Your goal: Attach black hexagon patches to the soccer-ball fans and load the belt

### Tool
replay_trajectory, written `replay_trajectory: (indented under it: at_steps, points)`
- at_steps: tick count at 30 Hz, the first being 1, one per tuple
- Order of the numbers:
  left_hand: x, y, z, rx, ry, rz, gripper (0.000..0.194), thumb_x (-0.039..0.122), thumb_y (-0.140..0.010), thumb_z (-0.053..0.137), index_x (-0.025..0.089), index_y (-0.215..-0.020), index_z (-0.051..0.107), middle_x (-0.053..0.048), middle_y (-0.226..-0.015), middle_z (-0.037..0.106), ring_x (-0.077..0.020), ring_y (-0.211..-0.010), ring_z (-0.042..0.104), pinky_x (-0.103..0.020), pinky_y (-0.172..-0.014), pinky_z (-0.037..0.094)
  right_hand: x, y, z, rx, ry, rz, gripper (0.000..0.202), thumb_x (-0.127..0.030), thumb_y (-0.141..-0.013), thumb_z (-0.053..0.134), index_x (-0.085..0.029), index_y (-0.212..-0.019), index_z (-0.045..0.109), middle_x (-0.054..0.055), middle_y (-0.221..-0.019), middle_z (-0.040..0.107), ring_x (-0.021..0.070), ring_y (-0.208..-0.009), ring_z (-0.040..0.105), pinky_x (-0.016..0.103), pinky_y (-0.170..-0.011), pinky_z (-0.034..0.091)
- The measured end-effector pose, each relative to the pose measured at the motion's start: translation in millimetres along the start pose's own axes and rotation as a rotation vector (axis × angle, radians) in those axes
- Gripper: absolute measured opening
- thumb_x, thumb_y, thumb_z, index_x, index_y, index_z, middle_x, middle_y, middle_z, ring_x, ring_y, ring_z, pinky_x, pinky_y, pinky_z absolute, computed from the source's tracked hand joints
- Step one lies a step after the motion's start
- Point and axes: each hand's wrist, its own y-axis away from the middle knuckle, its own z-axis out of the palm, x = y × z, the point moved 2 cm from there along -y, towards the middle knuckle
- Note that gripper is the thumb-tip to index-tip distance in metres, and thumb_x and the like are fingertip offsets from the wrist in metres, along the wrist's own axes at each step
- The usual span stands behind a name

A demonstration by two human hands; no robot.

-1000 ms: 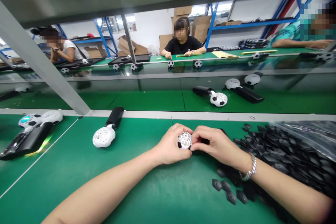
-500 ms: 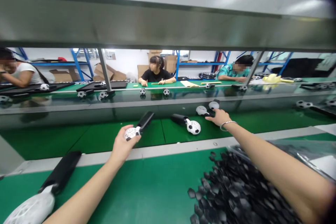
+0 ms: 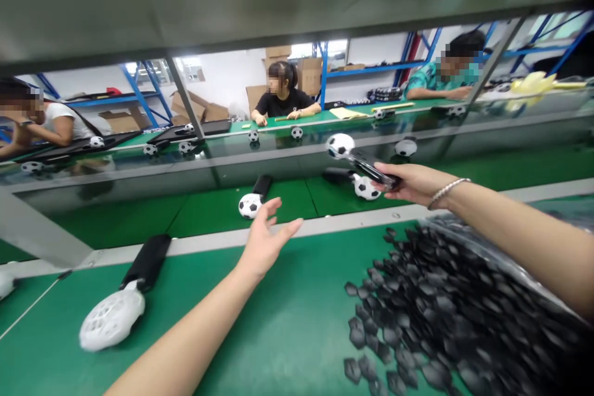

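Observation:
My right hand (image 3: 394, 180) grips the black handle of a soccer-ball piece (image 3: 340, 145), its white-and-black head pointing left above the green belt. Behind and below it, another ball piece (image 3: 367, 187) lies on the belt with its dark handle to the left. My left hand (image 3: 268, 238) is empty, fingers spread, over the belt's near edge. Just beyond its fingertips rests a ball piece (image 3: 250, 205) with a short black handle. On the green table at the left lies a white openwork head (image 3: 112, 320) on a black handle.
A heap of black pentagon pieces (image 3: 427, 309) covers the table's right side, beside a clear plastic bag. A metal rail (image 3: 343, 221) borders the belt. Three people sit across the line, and a grey panel hangs overhead.
My left hand has let go of its ball piece and drawn back toward me. My right hand has lifted a piece off the belt and brought it closer. The view has tilted down.

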Motion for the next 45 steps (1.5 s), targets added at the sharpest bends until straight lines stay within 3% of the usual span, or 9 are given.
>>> replay_trajectory:
  at_steps: [3,6,8,11,14,17,26,32,45]
  points:
    - [26,21,19.7,-0.244,0.424,-0.131,0.056,0.041,-0.072,0.063,0.018,-0.12,0.043,-0.012,-0.131,0.046,-0.0246,-0.123,0.04,-0.037,-0.098,0.036,-33,73,46,-0.356,-0.224,-0.017,0.036,-0.047,-0.088,0.042,-0.018,-0.091,0.064,0.008,-0.086,0.068,0.0186,-0.074,0.064,0.029,-0.061,0.054]
    - [47,40,14.5,-0.302,0.592,-0.164,0.054,0.044,-0.074,0.059,0.019,-0.12,0.043,-0.009,-0.11,0.061,-0.0242,-0.106,0.056,-0.037,-0.087,0.044,-49,128,85,-0.707,-0.324,-0.096,0.05,-0.049,-0.093,0.022,-0.017,-0.101,0.06,0.009,-0.088,0.067,0.019,-0.078,0.064,0.03,-0.061,0.054]
    - [54,49,-1.7,-0.267,0.446,-0.163,0.052,0.044,-0.074,0.06,0.019,-0.118,0.044,-0.006,-0.094,0.066,-0.0234,-0.09,0.062,-0.036,-0.077,0.048,-45,139,96,-0.593,0.033,-0.282,0.05,-0.044,-0.095,0.018,-0.019,-0.102,0.06,0.008,-0.091,0.066,0.0176,-0.081,0.063,0.029,-0.064,0.053]
    - [53,55,-29.7,-0.169,-0.132,-0.061,0.042,0.04,-0.071,0.064,0.017,-0.105,0.054,-0.005,-0.082,0.064,-0.0242,-0.079,0.062,-0.034,-0.07,0.047,-23,137,97,-0.309,0.488,-0.401,0.021,-0.031,-0.086,0.049,-0.018,-0.091,0.065,0.009,-0.092,0.064,0.0224,-0.085,0.06,0.032,-0.072,0.049]
    - [43,58,-39.6,-0.131,-0.794,0.097,0.038,0.032,-0.075,0.057,0.017,-0.109,0.053,-0.009,-0.082,0.063,-0.0293,-0.081,0.059,-0.04,-0.071,0.045,-1,132,99,-0.246,0.604,-0.379,0.008,-0.015,-0.075,0.06,-0.018,-0.08,0.066,0.009,-0.085,0.063,0.0252,-0.077,0.061,0.033,-0.064,0.047]
    - [29,64,-29.3,-0.249,-1.119,0.149,0.045,0.019,-0.077,0.048,0.013,-0.122,0.044,-0.015,-0.093,0.061,-0.0335,-0.094,0.054,-0.046,-0.079,0.041,9,130,103,-0.241,0.655,-0.392,0.012,-0.011,-0.075,0.057,-0.021,-0.075,0.064,0.006,-0.079,0.063,0.0219,-0.07,0.061,0.029,-0.058,0.045]
    - [29,84,-13.6,-0.711,-0.837,0.006,0.076,0.041,-0.069,0.062,0.02,-0.135,0.03,-0.013,-0.125,0.048,-0.0343,-0.114,0.046,-0.044,-0.09,0.04,13,122,103,-0.319,0.607,-0.415,0.01,-0.011,-0.074,0.057,-0.02,-0.07,0.056,0.002,-0.071,0.058,0.0173,-0.063,0.056,0.028,-0.058,0.043]
    - [20,79,-11.4,-0.49,-0.865,-0.023,0.068,0.041,-0.078,0.05,0.017,-0.136,0.026,-0.015,-0.123,0.047,-0.0336,-0.113,0.044,-0.045,-0.09,0.04,-5,136,103,-0.329,0.45,-0.46,0.01,-0.021,-0.085,0.047,-0.021,-0.081,0.057,0.001,-0.079,0.061,0.0164,-0.07,0.057,0.027,-0.064,0.045]
    - [24,81,-5.9,-0.489,-0.696,0.048,0.073,0.047,-0.069,0.062,0.021,-0.132,0.034,-0.009,-0.126,0.045,-0.0284,-0.11,0.049,-0.04,-0.091,0.043,-19,158,125,-0.255,0.252,-0.718,0.014,-0.014,-0.085,0.051,-0.021,-0.083,0.063,0.002,-0.078,0.065,0.0164,-0.071,0.058,0.031,-0.067,0.042]
